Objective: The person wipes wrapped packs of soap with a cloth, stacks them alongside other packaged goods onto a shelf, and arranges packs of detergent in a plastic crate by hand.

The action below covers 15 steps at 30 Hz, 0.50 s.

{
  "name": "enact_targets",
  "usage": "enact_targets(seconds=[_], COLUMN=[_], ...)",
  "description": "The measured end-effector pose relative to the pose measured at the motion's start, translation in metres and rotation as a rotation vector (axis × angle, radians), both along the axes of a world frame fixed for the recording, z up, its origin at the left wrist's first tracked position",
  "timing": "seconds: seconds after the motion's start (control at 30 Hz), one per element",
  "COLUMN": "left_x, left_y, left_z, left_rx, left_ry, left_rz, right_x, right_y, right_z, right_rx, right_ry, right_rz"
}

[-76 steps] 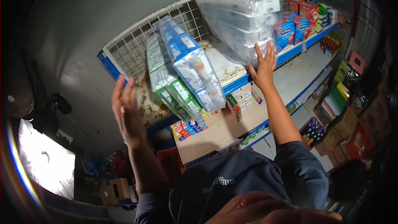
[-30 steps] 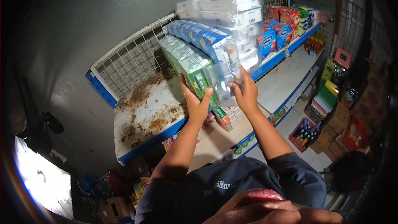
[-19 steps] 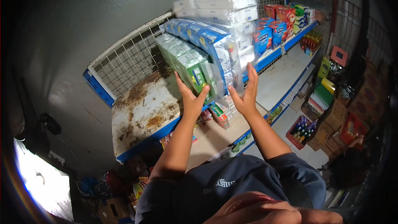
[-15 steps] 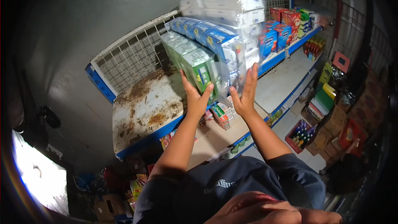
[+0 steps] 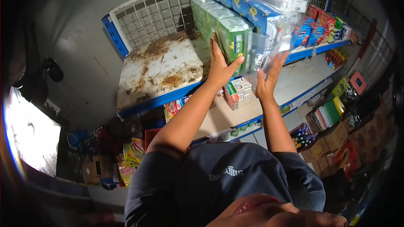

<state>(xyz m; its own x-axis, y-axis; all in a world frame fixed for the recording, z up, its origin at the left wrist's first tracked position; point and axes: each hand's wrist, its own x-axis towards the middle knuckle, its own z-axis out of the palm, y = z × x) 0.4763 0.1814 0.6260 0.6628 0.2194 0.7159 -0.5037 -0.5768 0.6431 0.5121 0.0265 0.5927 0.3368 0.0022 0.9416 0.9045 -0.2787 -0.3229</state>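
Observation:
On the top shelf (image 5: 147, 85) stand plastic-wrapped packs that look like tissues. A green pack (image 5: 232, 38) is on the left, a blue flowered pack (image 5: 252, 10) sits beside it, and white packs (image 5: 290, 2) are stacked at the right. My left hand (image 5: 223, 69) lies against the green pack's side near its front end, fingers stretched out and thumb apart. At the front right, my right hand (image 5: 270, 77) is raised with straight fingers by the clear wrap; whether it touches the wrap, I cannot tell. Both hands are open.
The shelf's left part is stained brown, with a wire mesh back (image 5: 155, 17). Blue boxes (image 5: 309, 35) and red boxes (image 5: 324, 19) stand farther right. Below are small cartons (image 5: 237, 92) on a lower shelf. Cardboard boxes (image 5: 322, 149) and a bottle crate (image 5: 304, 136) lie at the lower right.
The view has shifted, so the shelf and packs appear farther right and slightly higher. Both hands remain by the packs' front, with the right hand now lower along the wrap.

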Motion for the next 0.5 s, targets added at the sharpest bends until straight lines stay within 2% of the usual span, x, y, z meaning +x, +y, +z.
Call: enact_targets(seconds=[0.07, 0.17, 0.23, 0.3, 0.37, 0.43, 0.5], left_x=[-0.014, -0.042, -0.057, -0.063, -0.070, -0.078, -0.087], left_y=[-0.004, -0.013, -0.013, -0.006, 0.004, 0.013, 0.022], left_z=[-0.004, -0.005, -0.007, -0.008, -0.007, -0.003, 0.005], left_rx=[0.087, 0.229, 0.530, 0.513, 0.518, 0.536, 0.588], left_ry=[-0.005, 0.019, 0.052, 0.059, 0.064, 0.062, 0.142], left_rz=[0.027, 0.018, 0.200, 0.193, 0.291, 0.318, 0.458], right_x=[-0.010, -0.027, -0.030, -0.037, -0.042, -0.038, -0.034], right_y=[0.001, 0.000, 0.001, 0.000, 0.004, 0.011, 0.009], right_z=[-0.012, -0.030, -0.042, -0.041, -0.035, -0.027, -0.028], right_rx=[0.109, 0.017, 0.038, -0.168, -0.205, -0.131, -0.108], right_ry=[-0.041, -0.112, -0.127, -0.192, -0.153, 0.155, 0.170], right_rz=[0.056, 0.039, 0.076, 0.008, -0.015, -0.090, -0.123])
